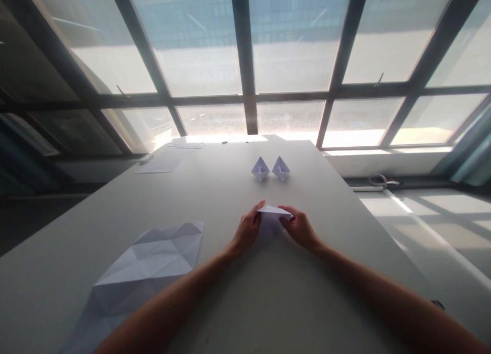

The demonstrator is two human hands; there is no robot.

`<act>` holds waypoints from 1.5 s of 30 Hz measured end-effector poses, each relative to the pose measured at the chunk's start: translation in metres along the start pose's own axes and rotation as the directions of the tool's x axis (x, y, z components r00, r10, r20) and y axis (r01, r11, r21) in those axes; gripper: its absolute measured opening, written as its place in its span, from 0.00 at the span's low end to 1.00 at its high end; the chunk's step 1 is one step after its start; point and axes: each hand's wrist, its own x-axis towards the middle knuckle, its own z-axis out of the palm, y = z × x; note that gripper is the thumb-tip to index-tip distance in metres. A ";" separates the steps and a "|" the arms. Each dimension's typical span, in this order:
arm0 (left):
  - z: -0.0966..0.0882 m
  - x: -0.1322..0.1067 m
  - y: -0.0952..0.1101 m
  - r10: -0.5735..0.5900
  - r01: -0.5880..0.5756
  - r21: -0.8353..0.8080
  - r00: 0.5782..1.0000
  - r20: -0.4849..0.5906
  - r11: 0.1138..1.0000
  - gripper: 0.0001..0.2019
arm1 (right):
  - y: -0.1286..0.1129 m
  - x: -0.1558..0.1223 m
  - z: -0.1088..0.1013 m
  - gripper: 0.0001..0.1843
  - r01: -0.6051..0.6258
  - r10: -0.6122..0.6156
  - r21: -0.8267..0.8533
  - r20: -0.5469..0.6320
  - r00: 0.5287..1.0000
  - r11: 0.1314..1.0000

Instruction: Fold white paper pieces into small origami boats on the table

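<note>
Between my two hands is a small folded sheet of white paper (271, 220), its upper edge catching the light. My left hand (247, 228) grips its left side, with the thumb and fingers closed on it. The right side is pinched by my right hand (300, 227), whose fingers and thumb close on the paper's corner. Just beyond my hands stand two folded paper boats, a left paper boat (261, 169) and a right paper boat (281, 169), side by side. The lower part of the held paper is in shadow.
A large creased paper sheet (153, 262) lies at the left, partly under my left forearm. Flat white sheets (163, 159) rest at the table's far left. The white table (215, 190) reaches toward tall windows. On the right, a coiled cable (378, 180) lies beyond the table edge.
</note>
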 end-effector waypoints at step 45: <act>-0.009 -0.007 -0.008 0.232 -0.540 0.353 0.740 0.631 0.764 0.29 | 0.014 0.000 -0.009 0.34 0.201 0.100 -0.621 0.415 0.904 0.758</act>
